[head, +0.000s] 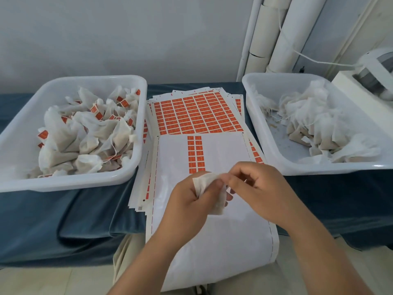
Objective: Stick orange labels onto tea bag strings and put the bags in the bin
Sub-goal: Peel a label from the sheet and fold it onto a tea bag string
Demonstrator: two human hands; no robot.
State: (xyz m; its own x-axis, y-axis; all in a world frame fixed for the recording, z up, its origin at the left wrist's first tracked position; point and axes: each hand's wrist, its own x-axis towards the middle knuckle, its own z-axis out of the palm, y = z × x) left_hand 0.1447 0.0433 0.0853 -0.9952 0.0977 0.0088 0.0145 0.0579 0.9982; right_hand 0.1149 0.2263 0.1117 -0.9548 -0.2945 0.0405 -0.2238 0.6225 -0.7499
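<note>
We look down on a worktop [74,213] draped in dark blue cloth. At the front centre, two hands meet over a stack of label sheets.

The left hand [185,201] has its fingers curled round a small white tea bag [205,182], gripping it from below and from the side. The right hand [257,188] pinches the top edge of the same bag between thumb and fingertips. That spot is small and blurred, so we cannot tell whether the string or a label sits in the pinch.

The bag is held over the near sheet [223,150], a mostly bare white backing. Two short columns of orange labels [194,154] remain on it. Just behind it lies a full sheet [197,116], covered in rows of the same labels.

On the left stands a white plastic bin [70,184] piled with labelled tea bags [85,135], their orange tags showing among the white mesh. On the right stands a second white bin [308,169]. It holds plain tea bags [314,116] heaped toward its right side.

At the back right, white tubes [278,35] lean against the wall. A white machine [348,81] sits behind the right-hand bin, partly cut off by the edge of the view.
</note>
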